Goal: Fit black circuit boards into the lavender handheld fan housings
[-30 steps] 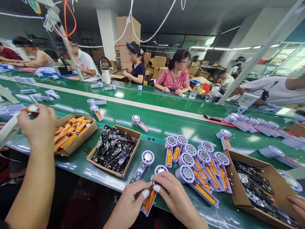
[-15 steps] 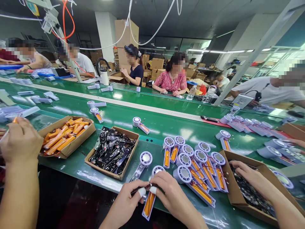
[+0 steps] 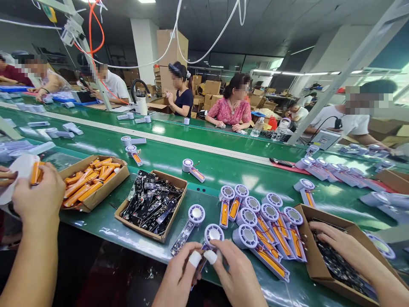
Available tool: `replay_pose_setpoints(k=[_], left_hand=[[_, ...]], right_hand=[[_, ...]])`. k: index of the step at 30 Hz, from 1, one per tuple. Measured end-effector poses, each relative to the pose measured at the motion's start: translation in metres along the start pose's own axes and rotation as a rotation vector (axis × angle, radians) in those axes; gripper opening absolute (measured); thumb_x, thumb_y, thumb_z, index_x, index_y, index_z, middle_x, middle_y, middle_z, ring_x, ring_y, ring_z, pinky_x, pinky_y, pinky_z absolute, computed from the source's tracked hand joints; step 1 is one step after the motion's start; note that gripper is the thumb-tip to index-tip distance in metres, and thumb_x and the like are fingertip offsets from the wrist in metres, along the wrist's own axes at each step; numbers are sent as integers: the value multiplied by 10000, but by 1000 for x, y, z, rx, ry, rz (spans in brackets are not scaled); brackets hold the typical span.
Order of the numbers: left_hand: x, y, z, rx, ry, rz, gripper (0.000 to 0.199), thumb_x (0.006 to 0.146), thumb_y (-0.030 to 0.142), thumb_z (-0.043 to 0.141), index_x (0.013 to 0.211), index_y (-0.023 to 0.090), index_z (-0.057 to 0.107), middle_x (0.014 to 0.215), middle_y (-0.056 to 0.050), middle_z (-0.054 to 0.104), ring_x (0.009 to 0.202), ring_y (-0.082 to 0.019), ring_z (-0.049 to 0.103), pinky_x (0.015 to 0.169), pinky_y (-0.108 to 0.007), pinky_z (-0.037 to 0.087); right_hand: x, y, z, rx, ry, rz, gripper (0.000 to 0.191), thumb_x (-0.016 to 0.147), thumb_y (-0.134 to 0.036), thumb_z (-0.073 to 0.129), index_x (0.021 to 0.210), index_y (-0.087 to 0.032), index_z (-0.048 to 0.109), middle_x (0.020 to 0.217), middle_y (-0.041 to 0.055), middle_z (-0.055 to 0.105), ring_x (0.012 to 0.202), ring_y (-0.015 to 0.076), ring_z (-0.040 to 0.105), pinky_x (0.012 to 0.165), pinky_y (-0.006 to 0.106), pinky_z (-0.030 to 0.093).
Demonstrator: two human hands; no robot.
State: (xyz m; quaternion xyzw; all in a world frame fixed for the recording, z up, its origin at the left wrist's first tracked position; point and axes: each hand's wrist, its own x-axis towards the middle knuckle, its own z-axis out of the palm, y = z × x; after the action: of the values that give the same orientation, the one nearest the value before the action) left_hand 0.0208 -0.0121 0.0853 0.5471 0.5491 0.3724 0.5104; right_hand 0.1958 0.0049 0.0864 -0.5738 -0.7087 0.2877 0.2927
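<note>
A lilac handheld fan (image 3: 214, 233) with a round slotted head lies at the table's front edge, its handle running down between my hands. My left hand (image 3: 179, 275) grips the left side of the handle, and my right hand (image 3: 238, 273) closes on the right side. Both thumbs wear white covers and press on the handle near the head. My fingers hide most of the handle; a dark strip shows between them. Just left lies another fan (image 3: 196, 214) with a circuit board in its open handle. To the right sits a cluster of fans (image 3: 247, 216) with orange batteries in their handles.
Orange batteries fill one cardboard box (image 3: 126, 171); black circuit boards fill another box (image 3: 164, 232). A co-worker's hand (image 3: 332, 238) reaches into a box (image 3: 347, 219) at right. Another co-worker's hand (image 3: 38, 187) holds an orange battery at left. Several fans lie on the green conveyor (image 3: 159, 149).
The dark board my hands held above the fan handle is now down at the handle, and the orange battery there is out of sight. The left co-worker's hand has brought a battery into view.
</note>
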Motion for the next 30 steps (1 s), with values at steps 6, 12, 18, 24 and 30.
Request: replay_pose_setpoints(k=[6, 12, 18, 24, 30], left_hand=[[-2, -1, 8, 218, -91, 117, 311, 951, 367, 404, 1138, 289, 639, 786, -4, 697, 740, -186, 635, 739, -278, 498], [25, -5, 13, 480, -82, 90, 329, 837, 243, 513, 1149, 220, 613, 1117, -103, 636, 1046, -290, 604, 877, -390, 462], [32, -9, 22, 72, -275, -118, 299, 857, 415, 547, 927, 168, 702, 910, -83, 700, 887, -268, 623, 841, -391, 476], [32, -15, 39, -739, -404, -212, 323, 789, 389, 712, 1043, 195, 670, 932, -41, 711, 896, -215, 659, 853, -343, 486], [26, -11, 41, -624, -307, -151, 378, 808, 437, 697, 1099, 219, 596, 896, -17, 678, 766, -168, 626, 687, -271, 476]], right_hand=[[-8, 8, 12, 739, -103, 261, 309, 819, -492, 660, 916, -199, 673, 773, 32, 676, 683, 198, 639, 582, 269, 501], [-8, 16, 17, 1020, -52, 360, 416, 779, -562, 705, 938, -190, 606, 603, -58, 503, 462, 66, 391, 421, 164, 341], [-11, 28, 23, 1272, -139, 224, 357, 809, -506, 706, 936, -203, 570, 636, -71, 474, 426, 21, 310, 393, 130, 279], [-16, 29, 19, 1480, -2, 214, 353, 800, -519, 695, 892, -210, 552, 532, -92, 418, 403, 31, 283, 390, 138, 267], [-14, 23, 5, 1331, 88, 278, 339, 769, -453, 751, 912, -207, 567, 690, -17, 602, 515, 61, 463, 440, 137, 306]])
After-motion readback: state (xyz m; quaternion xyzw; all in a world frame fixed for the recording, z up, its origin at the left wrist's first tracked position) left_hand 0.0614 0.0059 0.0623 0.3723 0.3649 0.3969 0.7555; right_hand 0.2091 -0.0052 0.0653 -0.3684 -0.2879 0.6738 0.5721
